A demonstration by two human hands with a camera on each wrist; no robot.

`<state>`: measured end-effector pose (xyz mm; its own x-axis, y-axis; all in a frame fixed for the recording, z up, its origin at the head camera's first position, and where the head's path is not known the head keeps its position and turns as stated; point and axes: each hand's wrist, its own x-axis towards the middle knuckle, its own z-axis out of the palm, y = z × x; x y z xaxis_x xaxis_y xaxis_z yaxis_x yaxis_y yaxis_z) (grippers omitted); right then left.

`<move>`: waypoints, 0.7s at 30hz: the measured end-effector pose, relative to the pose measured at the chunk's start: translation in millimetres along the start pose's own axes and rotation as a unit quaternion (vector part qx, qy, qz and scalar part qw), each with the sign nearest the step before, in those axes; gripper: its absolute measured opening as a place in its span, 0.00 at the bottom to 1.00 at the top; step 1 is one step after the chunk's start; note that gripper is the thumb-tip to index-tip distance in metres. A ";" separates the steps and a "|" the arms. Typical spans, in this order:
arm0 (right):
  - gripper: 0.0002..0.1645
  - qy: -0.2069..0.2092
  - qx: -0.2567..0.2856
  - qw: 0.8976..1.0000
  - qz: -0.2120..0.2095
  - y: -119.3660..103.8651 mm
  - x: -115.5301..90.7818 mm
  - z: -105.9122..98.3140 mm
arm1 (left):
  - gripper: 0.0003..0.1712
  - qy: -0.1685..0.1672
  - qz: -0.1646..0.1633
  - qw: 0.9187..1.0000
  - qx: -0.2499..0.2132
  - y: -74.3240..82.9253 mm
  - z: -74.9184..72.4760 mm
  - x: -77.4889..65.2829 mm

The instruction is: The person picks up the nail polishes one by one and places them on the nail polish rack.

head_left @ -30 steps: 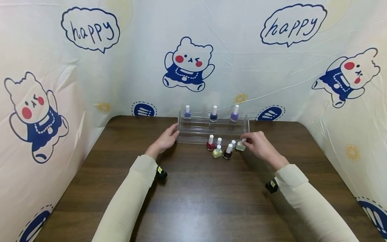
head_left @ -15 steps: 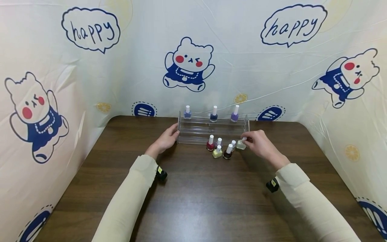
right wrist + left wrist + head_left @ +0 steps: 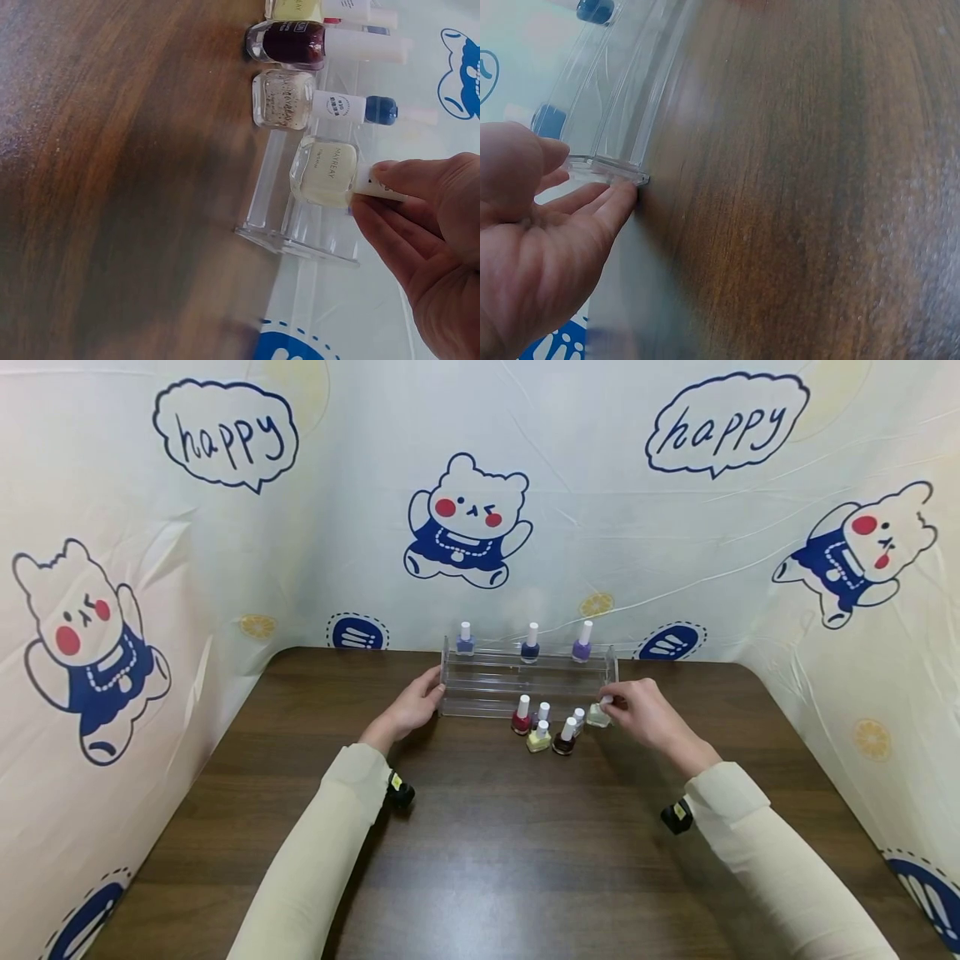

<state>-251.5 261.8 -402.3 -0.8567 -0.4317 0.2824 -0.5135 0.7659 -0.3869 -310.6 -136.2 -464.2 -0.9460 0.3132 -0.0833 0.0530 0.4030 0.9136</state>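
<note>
My right hand pinches the white cap of a pale cream nail polish bottle between thumb and fingers. The bottle hangs tilted in front of the right end of a clear tiered rack. At the rack's left end, the extended fingertips of my left hand touch the outside of the end panel. Just left of the held bottle stand a speckled clear polish bottle and a dark brown one. A yellow bottle, a red one and a purple one are grouped beside them.
On the rack's top tier stand a light blue bottle, a dark blue one and a violet one. The rack sits near the back edge of the brown wooden table. A printed cloth hangs close behind and along both sides.
The right hand and the pale bottle have risen very slightly. My left hand stays at the rack's end, and the other bottles have not moved.
</note>
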 end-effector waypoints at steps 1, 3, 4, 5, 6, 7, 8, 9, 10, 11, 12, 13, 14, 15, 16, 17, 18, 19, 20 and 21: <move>0.07 0.000 -0.001 1.000 0.000 0.0 0.2 -0.4 | 0.31 0.001 -0.001 1.000 0.000 -0.1 0.1 0.0; 0.07 -0.001 -0.002 1.000 0.001 0.3 0.8 -0.9 | 0.31 0.001 0.001 1.000 0.002 -0.2 0.5 0.1; 0.08 -0.001 -0.002 1.000 0.001 0.3 1.0 -1.3 | 0.31 0.001 0.000 1.000 0.001 0.0 0.7 0.1; 0.08 -0.001 -0.004 1.000 0.001 0.3 1.3 -1.7 | 0.31 0.002 0.001 1.000 0.002 0.0 0.8 -0.1; 0.08 -0.001 -0.004 1.000 0.001 0.4 1.6 -1.9 | 0.31 0.002 0.002 1.000 0.002 0.1 0.9 0.0; 0.08 -0.001 -0.005 1.000 0.000 0.5 1.9 -2.0 | 0.31 0.002 0.001 1.000 0.002 0.3 1.0 0.0; 0.09 -0.001 -0.006 1.000 0.000 0.6 2.2 -2.1 | 0.31 0.003 0.000 1.000 0.003 0.6 0.9 -0.2; 0.09 0.000 -0.007 1.000 0.000 0.5 2.3 -2.3 | 0.31 0.004 -0.001 1.000 0.003 1.0 0.8 -0.3; 0.09 0.000 -0.008 1.000 -0.001 0.2 2.5 -2.5 | 0.31 0.004 -0.001 1.000 0.004 1.0 0.8 -0.4; 0.09 0.000 -0.009 1.000 0.000 0.3 2.7 -2.4 | 0.31 0.005 -0.001 1.000 0.005 0.9 0.6 -0.4; 0.09 0.000 -0.009 1.000 0.000 0.2 2.8 -2.4 | 0.31 0.004 -0.002 1.000 0.005 0.8 0.5 -0.2; 0.09 0.000 -0.009 1.000 -0.001 0.1 3.0 -2.5 | 0.31 0.004 -0.002 1.000 0.007 0.8 0.4 -0.6; 0.09 0.001 -0.008 1.000 -0.003 0.1 3.2 -2.9 | 0.31 0.004 -0.002 1.000 0.008 0.7 0.2 -0.9; 0.09 0.002 -0.008 1.000 -0.005 0.2 3.4 -3.3 | 0.31 0.004 -0.001 1.000 0.008 0.5 0.2 -0.8; 0.09 0.003 -0.008 1.000 -0.007 0.0 3.8 -3.7 | 0.31 0.003 0.000 1.000 0.009 0.4 0.1 -1.2; 0.08 0.004 -0.008 1.000 -0.008 -0.2 4.1 -4.2 | 0.31 0.003 -0.001 1.000 0.009 0.5 0.1 -1.4; 0.08 0.006 -0.009 1.000 -0.010 -0.7 4.5 -4.8 | 0.31 0.003 0.000 1.000 0.010 0.6 0.1 -1.6; 0.08 0.007 -0.009 1.000 -0.012 -1.1 5.0 -5.5 | 0.31 0.004 -0.001 1.000 0.010 0.6 0.2 -1.7; 0.08 0.008 -0.009 1.000 -0.013 -1.6 5.4 -6.2 | 0.31 0.005 0.000 1.000 0.010 0.7 0.4 -1.6; 0.08 0.008 -0.009 1.000 -0.013 -1.9 5.8 -6.8 | 0.31 0.005 0.001 1.000 0.009 0.7 0.6 -1.3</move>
<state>-255.1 261.1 -393.9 -0.8424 -0.4440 0.3055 -0.5340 0.7637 -0.3628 -309.1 -135.9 -463.7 -0.9490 0.3056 -0.0774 0.0606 0.4179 0.9065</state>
